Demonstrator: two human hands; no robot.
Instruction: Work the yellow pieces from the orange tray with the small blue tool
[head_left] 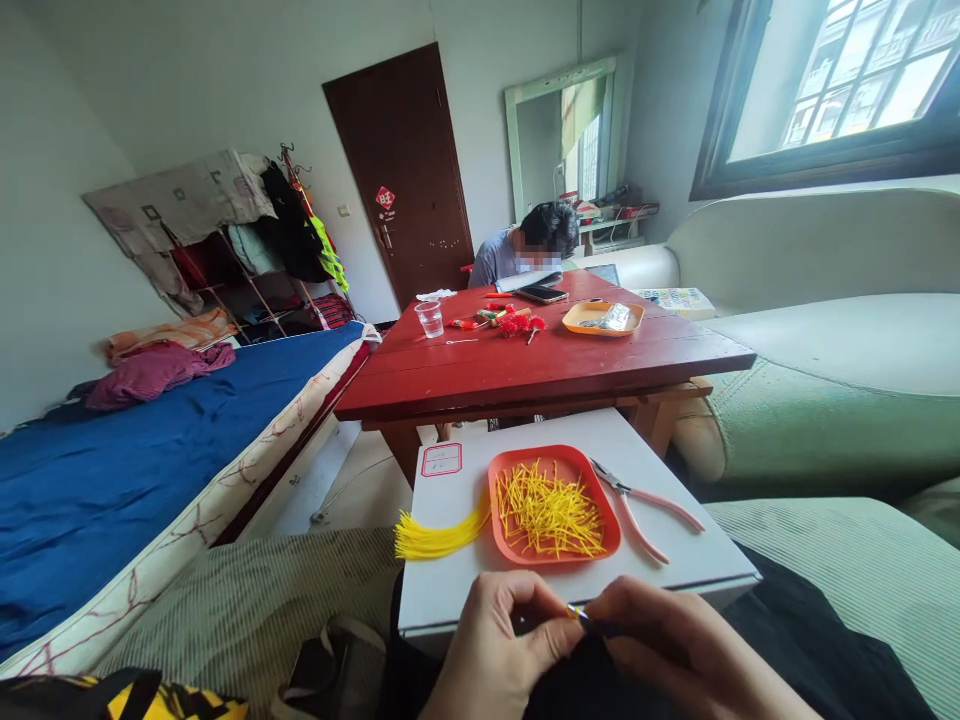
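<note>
- Small dark rod-like piece with a yellow tip [583, 618] sits pinched between both hands at the bottom of the view, low over the lap; what it is exactly is too small to tell
- left hand [499, 650] has thumb and fingers closed together on the piece's left end; right hand [679, 645] is clamped on its right end, fingertips meeting the left's
- just beyond the hands lies a white flat board serving as worktop [675, 555]; on it an orange square plastic tray [510, 470] holds a loose heap of short yellow strands [551, 515]
- a bundle of longer yellow strands [435, 538] lies left of the tray, one end reaching over its rim, the other hanging past the board's edge
- pink-handled pliers [637, 500] rest just right of the tray, jaws pointing away
- farther off, a red wooden table [525, 370] carries a clear plastic cup [430, 318], a yellow-orange tray [604, 318] and red tassels [517, 322]; another person [525, 250] sits behind it, head bowed
- blue-covered bed [150, 450] runs along the left
</note>
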